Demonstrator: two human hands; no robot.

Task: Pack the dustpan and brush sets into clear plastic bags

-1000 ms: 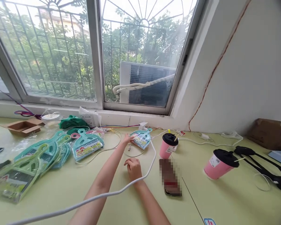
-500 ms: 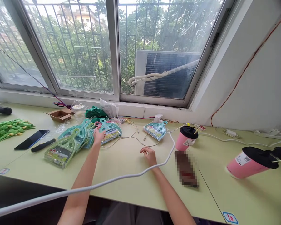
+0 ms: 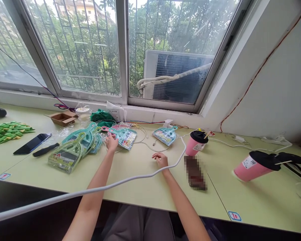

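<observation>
Near the back of the table my left hand (image 3: 112, 142) has its fingers closed at the handle end of a light-blue toy dustpan set (image 3: 126, 137) in clear plastic, printed with a bright label. Part of the handle is hidden by the fingers. My right hand (image 3: 161, 160) rests on the table, fingers loosely curled, with nothing visible in them. Behind it lies another light-blue dustpan set (image 3: 165, 135). To the left of my left hand is an overlapping pile of wrapped dustpan sets, a green one (image 3: 67, 155) in front and blue ones (image 3: 86, 137) behind.
A white cable (image 3: 130, 179) crosses in front of both forearms. Pink cups (image 3: 194, 145) with black lids stand right, near a blurred-out dark object (image 3: 195, 174). At left are a phone (image 3: 32, 144), a black-handled tool (image 3: 45, 149), green strips (image 3: 7, 132) and a cardboard box (image 3: 63, 117).
My left hand has moved right, and the blue dustpan set has shifted right and turned with it. My right hand stays about where it was. The view has shifted slightly.
</observation>
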